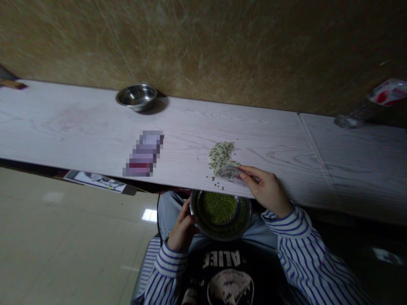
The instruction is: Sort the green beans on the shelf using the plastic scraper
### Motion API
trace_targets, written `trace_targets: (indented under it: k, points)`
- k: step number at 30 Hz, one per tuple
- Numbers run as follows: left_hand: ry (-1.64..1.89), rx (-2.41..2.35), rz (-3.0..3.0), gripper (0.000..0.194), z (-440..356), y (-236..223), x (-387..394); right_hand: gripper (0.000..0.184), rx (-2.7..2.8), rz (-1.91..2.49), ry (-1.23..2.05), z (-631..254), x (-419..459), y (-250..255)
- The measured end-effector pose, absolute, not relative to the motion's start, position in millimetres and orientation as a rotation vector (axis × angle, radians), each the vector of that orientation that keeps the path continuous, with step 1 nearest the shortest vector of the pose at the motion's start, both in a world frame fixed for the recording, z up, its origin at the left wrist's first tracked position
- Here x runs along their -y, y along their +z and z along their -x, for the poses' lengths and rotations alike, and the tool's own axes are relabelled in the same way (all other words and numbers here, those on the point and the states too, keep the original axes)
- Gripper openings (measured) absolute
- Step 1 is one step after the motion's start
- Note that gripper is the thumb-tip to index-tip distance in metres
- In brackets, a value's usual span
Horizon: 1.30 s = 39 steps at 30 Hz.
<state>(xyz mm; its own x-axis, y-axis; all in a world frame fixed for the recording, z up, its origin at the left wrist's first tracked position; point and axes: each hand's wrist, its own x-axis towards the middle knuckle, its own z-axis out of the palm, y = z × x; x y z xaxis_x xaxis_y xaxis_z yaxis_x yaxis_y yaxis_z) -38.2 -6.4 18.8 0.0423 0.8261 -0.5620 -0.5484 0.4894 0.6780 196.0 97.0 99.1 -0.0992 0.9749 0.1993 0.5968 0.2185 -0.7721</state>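
Two metal bowls: a large bowl (pixel 222 233) on the person's lap (pixel 171 212), by the near edge of the tabletop (pixel 190 127); a small bowl (pixel 149 103) farther back, near the wall (pixel 203 46).
In the large bowl: green beans (pixel 219 207), covering its bottom.
Left hand (pixel 183 228): curled on the large bowl's left rim.
Right hand (pixel 269 188): thumb and fingers pinched on a thin clear piece (pixel 227 172), probably plastic, though the light is dim.
Loose beans (pixel 221 153): scattered on the tabletop beside that piece.
Bottle (pixel 386 92): far right, red-and-white label.
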Motion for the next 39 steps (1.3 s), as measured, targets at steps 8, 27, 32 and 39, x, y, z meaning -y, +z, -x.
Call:
trace_targets:
  k: [8, 27, 32, 39]
  points:
    - [1.076, -1.083, -0.300, 0.077, 38, 20, 6, 0.029, 1.740, 1.474, 0.711, -201, -100, 100]
    - [1.090, -1.064, -0.289, 0.080, 41, 15, 8, 0.029, 1.807, 1.466, 0.611, -187, -104, 97]
    - [1.101, -1.057, -0.288, 0.083, 43, 13, 8, 0.029, 1.763, 1.486, 0.593, -194, -106, 98]
    - [1.111, -1.054, -0.279, 0.081, 42, 11, 9, 0.028, 1.874, 1.416, 0.574, -190, -100, 106]
